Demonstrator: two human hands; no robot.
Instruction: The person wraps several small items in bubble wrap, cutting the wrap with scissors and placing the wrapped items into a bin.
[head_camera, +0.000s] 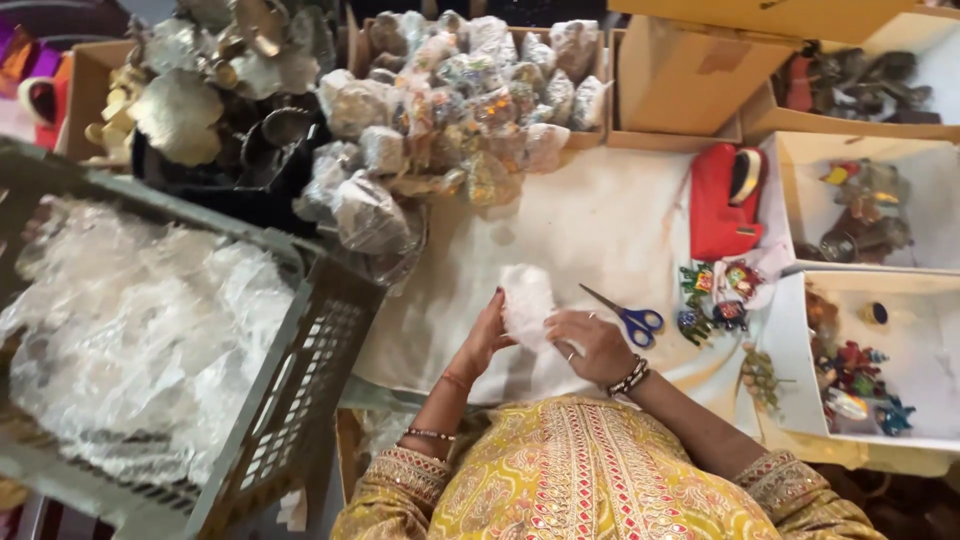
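Both my hands hold a small white bubble-wrap bundle (526, 300) over the white cloth (600, 225). My left hand (486, 335) presses its left side with fingers upright. My right hand (590, 343), with rings and a beaded bracelet, grips its right side. What is inside the wrap is hidden. Blue-handled scissors (630, 316) lie on the cloth just right of my right hand.
A grey plastic crate (300, 390) of bubble wrap stands at left. A heap of wrapped bundles (450, 110) fills the back. Small painted figurines (712, 300), a red pouch (722, 205) and white boxes (915, 330) of trinkets lie at right. Metal ornaments (215, 80) sit back left.
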